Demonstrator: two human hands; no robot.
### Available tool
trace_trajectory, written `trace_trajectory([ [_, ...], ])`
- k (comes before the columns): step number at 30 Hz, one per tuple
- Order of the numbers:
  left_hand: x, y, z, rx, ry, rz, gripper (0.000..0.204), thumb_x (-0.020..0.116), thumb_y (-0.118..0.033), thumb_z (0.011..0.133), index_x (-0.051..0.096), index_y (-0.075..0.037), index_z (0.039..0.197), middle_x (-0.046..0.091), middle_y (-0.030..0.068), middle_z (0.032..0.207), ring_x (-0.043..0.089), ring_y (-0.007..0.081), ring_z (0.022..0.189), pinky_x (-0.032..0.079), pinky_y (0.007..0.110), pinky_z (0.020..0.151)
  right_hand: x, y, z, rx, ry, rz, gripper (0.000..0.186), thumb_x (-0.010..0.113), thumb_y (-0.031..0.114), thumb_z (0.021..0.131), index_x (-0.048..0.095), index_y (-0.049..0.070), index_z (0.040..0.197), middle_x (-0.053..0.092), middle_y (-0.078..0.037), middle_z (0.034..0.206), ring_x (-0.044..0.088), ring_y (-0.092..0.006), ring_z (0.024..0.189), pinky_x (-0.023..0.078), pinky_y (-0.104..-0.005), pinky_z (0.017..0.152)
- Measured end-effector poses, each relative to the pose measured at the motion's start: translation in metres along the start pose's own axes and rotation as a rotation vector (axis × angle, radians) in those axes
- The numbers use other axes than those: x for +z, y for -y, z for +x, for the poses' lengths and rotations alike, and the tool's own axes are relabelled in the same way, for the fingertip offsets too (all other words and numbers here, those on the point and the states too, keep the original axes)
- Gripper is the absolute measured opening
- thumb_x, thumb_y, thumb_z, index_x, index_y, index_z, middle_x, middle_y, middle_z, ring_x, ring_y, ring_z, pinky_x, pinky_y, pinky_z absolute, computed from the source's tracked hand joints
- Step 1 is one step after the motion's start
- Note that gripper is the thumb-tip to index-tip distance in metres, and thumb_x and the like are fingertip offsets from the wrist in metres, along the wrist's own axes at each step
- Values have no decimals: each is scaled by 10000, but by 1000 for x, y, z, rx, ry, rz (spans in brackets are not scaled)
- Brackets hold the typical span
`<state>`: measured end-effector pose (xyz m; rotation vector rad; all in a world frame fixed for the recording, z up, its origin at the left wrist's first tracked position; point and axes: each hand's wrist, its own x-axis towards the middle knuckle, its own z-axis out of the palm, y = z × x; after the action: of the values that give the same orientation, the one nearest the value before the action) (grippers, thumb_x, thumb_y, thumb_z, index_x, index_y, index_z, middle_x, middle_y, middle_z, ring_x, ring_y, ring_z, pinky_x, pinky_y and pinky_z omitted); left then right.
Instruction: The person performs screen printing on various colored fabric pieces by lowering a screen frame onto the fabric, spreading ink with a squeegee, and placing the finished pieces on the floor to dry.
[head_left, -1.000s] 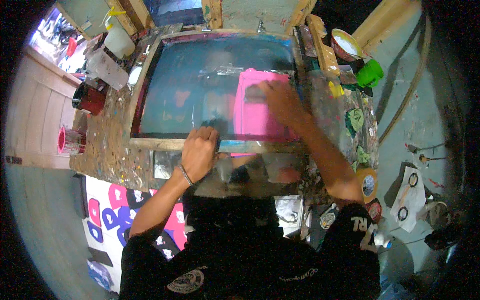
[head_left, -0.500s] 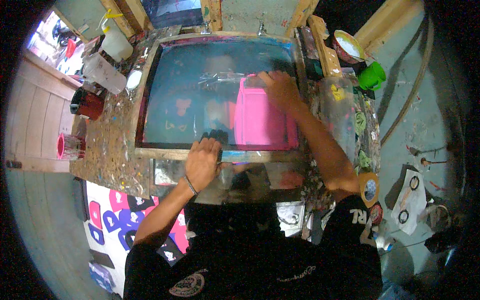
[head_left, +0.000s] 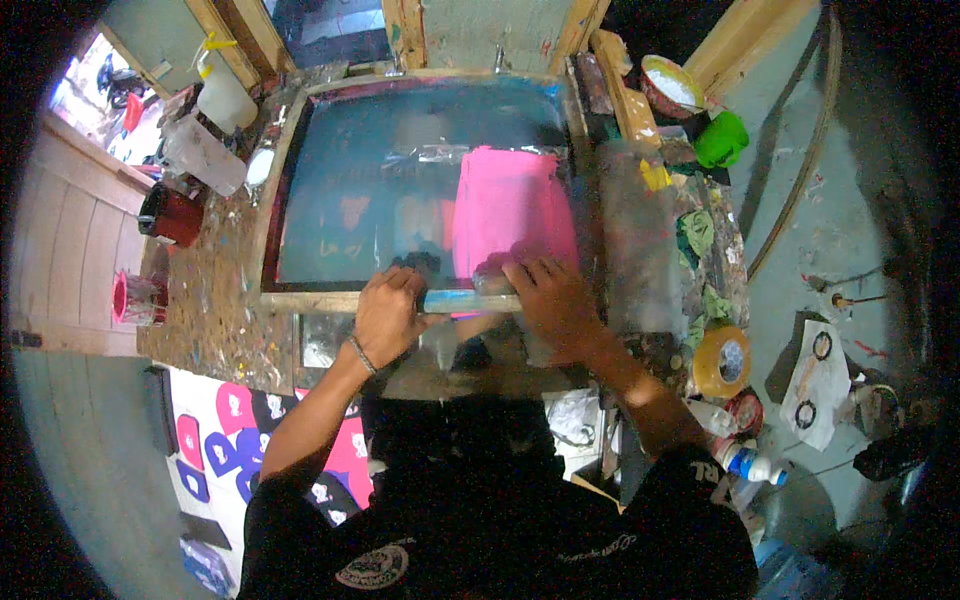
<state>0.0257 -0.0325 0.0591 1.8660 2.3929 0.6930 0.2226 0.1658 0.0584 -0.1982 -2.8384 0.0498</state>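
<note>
In front of me lies a silk screen with a blue-green mesh (head_left: 340, 150) in a wooden frame (head_left: 325, 301). My left hand (head_left: 388, 312) is closed over the frame's near edge, left of its middle. A broad patch of pink ink (head_left: 510, 205) covers the right part of the mesh. At the near end of that patch, my right hand (head_left: 553, 305) is closed on a greyish squeegee (head_left: 491, 272). Most of the squeegee is hidden under the fingers and in shadow. Faint figure shapes show through the mesh left of the ink.
Along the table's left side stand a spray bottle (head_left: 225, 100), a clear jug (head_left: 203, 155), a dark red cup (head_left: 170, 214) and a pink-stained cup (head_left: 140, 296). To the right are a bowl (head_left: 672, 86), a green cup (head_left: 721, 140) and a tape roll (head_left: 722, 362). Printed pieces (head_left: 235, 403) lie below left.
My right hand has come from the far end of the pink patch to its near end, and the ink looks smoother. The left hand stays on the frame. The whole view has shifted slightly.
</note>
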Motion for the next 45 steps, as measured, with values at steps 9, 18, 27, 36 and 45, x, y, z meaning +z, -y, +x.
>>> trace_trajectory([
  [9,-164,-21,89,361,-507,184,496,917,-270,693,683,10,1031,707,170,950,691,303,852,545,383,747,-145,-20,97,56,-342,-177,596,665,606,830,654,83,1114,642,-197,885,665,-361,863,531,-498,799],
  [18,40,-15,-4,92,-44,67,491,636,-449,903,672,-169,1305,445,121,1524,434,374,1324,352,522,1077,-247,-23,185,269,-293,8,543,654,524,878,738,-13,885,664,-253,719,699,-384,702,528,-449,668],
  [27,-1,25,-187,-483,-254,138,479,676,-349,905,644,-80,1300,510,204,1399,446,405,1280,287,524,1101,-228,-105,192,206,-341,-239,543,520,479,1001,644,48,1306,687,-234,1199,687,-321,1088,492,-361,957],
  [36,45,-2,-250,-1260,-680,-1037,266,680,-277,983,671,-42,859,620,-4,750,535,75,694,433,269,596,-211,-206,199,20,-225,-189,471,469,346,1062,573,51,1414,554,-159,1463,540,-300,1325,384,-379,1118],
  [45,52,-88,-397,-1429,-1032,-1043,142,677,-188,982,659,-48,969,579,-54,665,499,24,572,386,229,498,-217,-173,213,-232,-382,-280,417,469,350,1073,680,28,1233,661,-183,1178,604,-308,981,462,-421,836],
])
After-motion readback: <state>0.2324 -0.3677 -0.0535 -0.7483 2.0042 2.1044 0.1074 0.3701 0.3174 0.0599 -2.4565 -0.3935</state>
